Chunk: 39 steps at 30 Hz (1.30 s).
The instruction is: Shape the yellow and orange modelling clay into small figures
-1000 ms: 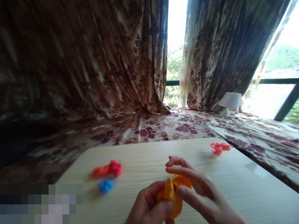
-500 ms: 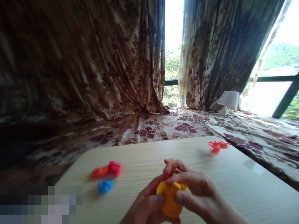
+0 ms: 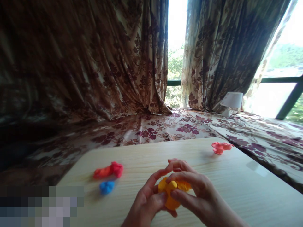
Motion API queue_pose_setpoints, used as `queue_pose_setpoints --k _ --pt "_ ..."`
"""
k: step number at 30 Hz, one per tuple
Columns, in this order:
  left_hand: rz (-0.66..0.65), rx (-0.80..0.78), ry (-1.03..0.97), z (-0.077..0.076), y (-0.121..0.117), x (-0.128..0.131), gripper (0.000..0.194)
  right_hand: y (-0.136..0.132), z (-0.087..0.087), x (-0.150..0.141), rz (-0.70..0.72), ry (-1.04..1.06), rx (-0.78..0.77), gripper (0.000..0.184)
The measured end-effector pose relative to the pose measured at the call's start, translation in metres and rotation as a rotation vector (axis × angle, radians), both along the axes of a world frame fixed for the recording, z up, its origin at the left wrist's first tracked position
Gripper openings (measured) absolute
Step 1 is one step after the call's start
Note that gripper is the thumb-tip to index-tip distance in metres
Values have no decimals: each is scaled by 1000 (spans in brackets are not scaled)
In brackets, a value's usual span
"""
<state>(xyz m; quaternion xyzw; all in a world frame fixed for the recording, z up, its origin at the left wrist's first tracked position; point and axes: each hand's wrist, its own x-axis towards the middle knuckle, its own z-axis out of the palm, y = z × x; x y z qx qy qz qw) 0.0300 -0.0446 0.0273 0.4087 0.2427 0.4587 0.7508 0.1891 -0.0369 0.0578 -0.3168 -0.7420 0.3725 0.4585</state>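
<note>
A yellow lump of modelling clay [image 3: 172, 203] is held between my two hands above the table's near part. My left hand [image 3: 147, 201] grips it from the left, with the thumb pressed on its near face. From the right, my right hand [image 3: 200, 189] pinches it between thumb and fingers, close to a small rounded knob on top. A rougher yellow-orange part shows under the right fingers. Parts of the clay are hidden by my fingers.
On the table [image 3: 142, 157], to the left, lie an orange-red clay piece [image 3: 103, 172], a crimson lump [image 3: 117, 169] touching it, and a blue lump [image 3: 107, 187]. A coral-pink clay piece [image 3: 220, 147] rests at the far right. Behind stands a white lamp [image 3: 232, 99] near floral curtains [image 3: 118, 63].
The yellow clay has been tilted, so a rounded knob and more of the rough yellow-orange part show. My left fingers have risen and arched over it. The other clay pieces stay put.
</note>
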Motion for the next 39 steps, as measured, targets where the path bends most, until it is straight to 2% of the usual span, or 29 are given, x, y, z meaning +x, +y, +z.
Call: queue_pose_setpoints --k 5,8,10,14,18,23,27,35,39 --pt "282 183 382 -4 -2 4 30 3 -4 -1 -88 -54 113 19" --pt "337 262 523 -9 -2 3 32 3 -4 0 -82 -73 126 16" --pt "319 286 533 -10 -2 3 32 3 -2 0 -37 -69 76 12" --pt "292 262 494 -8 -3 4 32 0 1 2 14 -13 -48 16" --pt "201 117 289 2 -2 2 30 0 -1 5 -71 35 -24 26" --pt "57 7 189 13 -4 -6 28 1 1 8 25 26 -66 19" --pt "-78 -95 127 17 -6 -7 30 0 3 6 78 49 -16 17" --pt "-136 67 219 15 -2 -3 37 2 3 -3 51 123 91 8" --pt "-156 9 195 14 -3 -3 38 -1 4 -2 59 94 42 13"
